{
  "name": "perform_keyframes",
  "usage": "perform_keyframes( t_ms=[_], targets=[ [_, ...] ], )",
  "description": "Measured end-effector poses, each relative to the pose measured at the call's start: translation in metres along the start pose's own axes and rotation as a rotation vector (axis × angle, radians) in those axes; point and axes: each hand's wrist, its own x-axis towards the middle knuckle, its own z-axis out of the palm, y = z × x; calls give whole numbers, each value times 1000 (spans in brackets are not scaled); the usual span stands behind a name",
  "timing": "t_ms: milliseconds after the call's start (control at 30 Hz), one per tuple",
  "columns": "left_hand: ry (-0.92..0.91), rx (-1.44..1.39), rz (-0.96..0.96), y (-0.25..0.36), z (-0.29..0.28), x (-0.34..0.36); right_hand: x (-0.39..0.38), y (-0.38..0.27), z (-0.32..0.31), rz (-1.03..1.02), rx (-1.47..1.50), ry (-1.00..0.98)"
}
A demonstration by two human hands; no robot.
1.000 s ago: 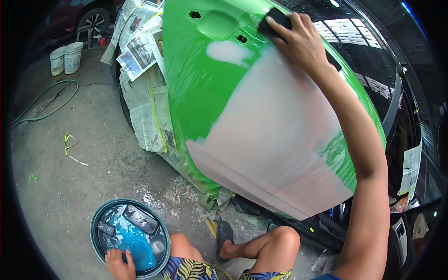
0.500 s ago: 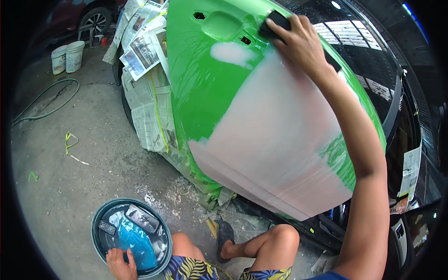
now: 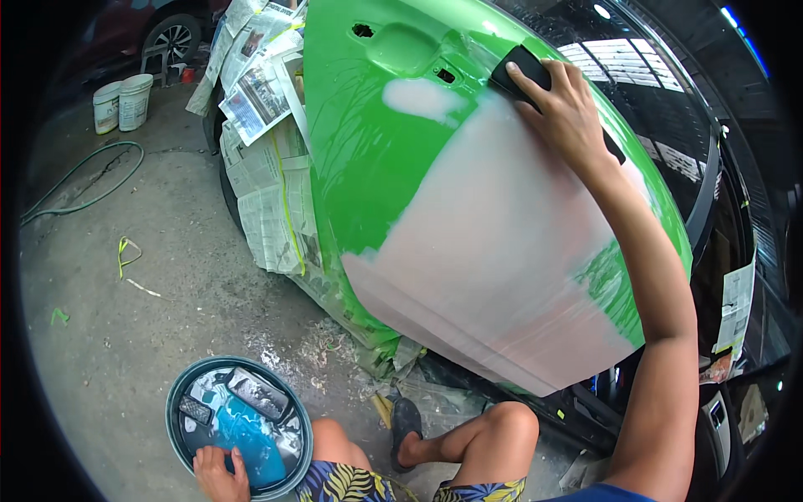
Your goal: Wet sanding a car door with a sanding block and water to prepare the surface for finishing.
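My right hand (image 3: 559, 113) grips a black block (image 3: 520, 71), pressed on the green car door panel (image 3: 372, 167) near its upper right, just right of the handle recess (image 3: 401, 48). A broad pale pinkish patch (image 3: 468, 259) covers much of the door. At bottom left, my left hand (image 3: 219, 470) has its fingers curled over the rim of a round tub (image 3: 180, 393). In the tub are soapy liquid, a blue item (image 3: 255, 448), a long grey block (image 3: 255, 393) and a smaller dark block (image 3: 195, 410).
Newspaper masking (image 3: 259, 201) hangs left of the door, and the dark window (image 3: 636, 75) is to the right. Two white buckets (image 3: 134, 105), a hose loop (image 3: 84, 180) and a tape scrap (image 3: 127, 255) lie on the concrete floor (image 3: 125, 351). My bent legs (image 3: 493, 443) are below the door.
My right hand has moved right and down along the upper door with the black block. My left hand remains at the tub.
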Motion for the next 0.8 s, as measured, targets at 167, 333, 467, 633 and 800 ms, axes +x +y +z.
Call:
perform_keyframes(
  t_ms=[167,333,467,633,800],
  targets=[
    [-59,-7,13,-2,6,10,47,8,2,-36,24,8],
    [-24,19,-19,2,-3,5,-2,4,-1,16,24,11],
    [-91,8,-15,5,3,8,39,6,-2,-1,17,-30],
    [-29,63,-6,3,-4,3,4,-4,1,18,25,35],
    [-109,32,-34,7,-8,5,41,-1,1,-12,56,-2]
  ],
)
